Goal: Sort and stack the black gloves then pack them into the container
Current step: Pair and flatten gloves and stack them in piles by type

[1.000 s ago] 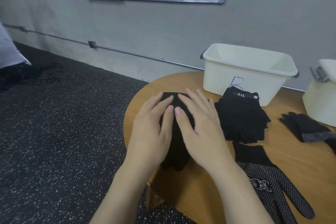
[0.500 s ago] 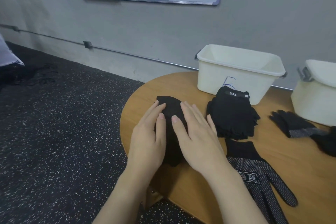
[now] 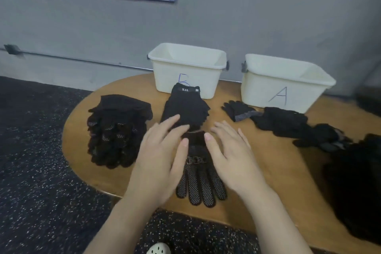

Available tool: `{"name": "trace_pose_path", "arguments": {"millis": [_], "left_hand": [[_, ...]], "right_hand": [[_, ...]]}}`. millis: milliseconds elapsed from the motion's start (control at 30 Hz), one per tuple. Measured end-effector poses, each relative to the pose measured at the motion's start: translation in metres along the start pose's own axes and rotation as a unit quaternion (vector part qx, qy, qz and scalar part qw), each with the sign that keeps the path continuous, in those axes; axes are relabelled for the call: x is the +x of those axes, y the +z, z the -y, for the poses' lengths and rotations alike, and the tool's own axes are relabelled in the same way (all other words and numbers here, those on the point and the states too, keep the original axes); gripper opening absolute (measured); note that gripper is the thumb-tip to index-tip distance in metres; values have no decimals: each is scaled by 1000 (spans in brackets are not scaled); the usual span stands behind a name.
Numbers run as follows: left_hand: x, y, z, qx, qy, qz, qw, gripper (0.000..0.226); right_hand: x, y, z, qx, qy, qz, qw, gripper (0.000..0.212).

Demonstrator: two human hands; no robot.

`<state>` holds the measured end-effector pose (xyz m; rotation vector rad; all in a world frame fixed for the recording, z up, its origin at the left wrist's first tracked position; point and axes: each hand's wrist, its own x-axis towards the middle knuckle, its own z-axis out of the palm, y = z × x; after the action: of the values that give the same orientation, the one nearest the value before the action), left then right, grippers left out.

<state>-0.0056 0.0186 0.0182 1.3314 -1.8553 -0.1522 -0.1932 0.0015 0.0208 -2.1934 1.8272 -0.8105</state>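
A stack of black dotted gloves (image 3: 116,130) lies at the table's left. A second stack of black gloves with a "5.11" label (image 3: 185,107) sits in front of the white bin marked B (image 3: 186,68). A single black dotted glove (image 3: 199,173) lies flat near the front edge, fingers toward me. My left hand (image 3: 160,154) and my right hand (image 3: 228,154) hover over it, one on each side, fingers straight and holding nothing. The white bin marked A (image 3: 282,82) stands at the back right.
Loose black gloves (image 3: 288,123) lie in a row in front of bin A, and a larger dark heap (image 3: 358,181) fills the table's right end. The wooden table (image 3: 268,175) has a rounded left end. Grey wall behind, speckled dark floor to the left.
Both hands have lifted off the left glove stack and moved right, over the single dotted glove. The camera has swung right, bringing bin A and the loose gloves into view.
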Motion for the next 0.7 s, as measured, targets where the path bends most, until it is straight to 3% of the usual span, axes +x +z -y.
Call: {"name": "trace_pose_path", "arguments": {"millis": [133, 200, 400, 700], "left_hand": [[-9, 50, -16, 61, -21, 211, 975, 61], [-11, 69, -21, 132, -18, 264, 955, 71], [-2, 98, -33, 169, 33, 284, 943, 92], [5, 106, -41, 110, 62, 314, 941, 81]], "right_hand": [[-20, -14, -52, -27, 82, -5, 996, 49], [-26, -15, -78, -22, 117, 0, 993, 48], [-18, -17, -121, -15, 142, 6, 990, 41], [40, -29, -137, 50, 128, -57, 989, 34]]}}
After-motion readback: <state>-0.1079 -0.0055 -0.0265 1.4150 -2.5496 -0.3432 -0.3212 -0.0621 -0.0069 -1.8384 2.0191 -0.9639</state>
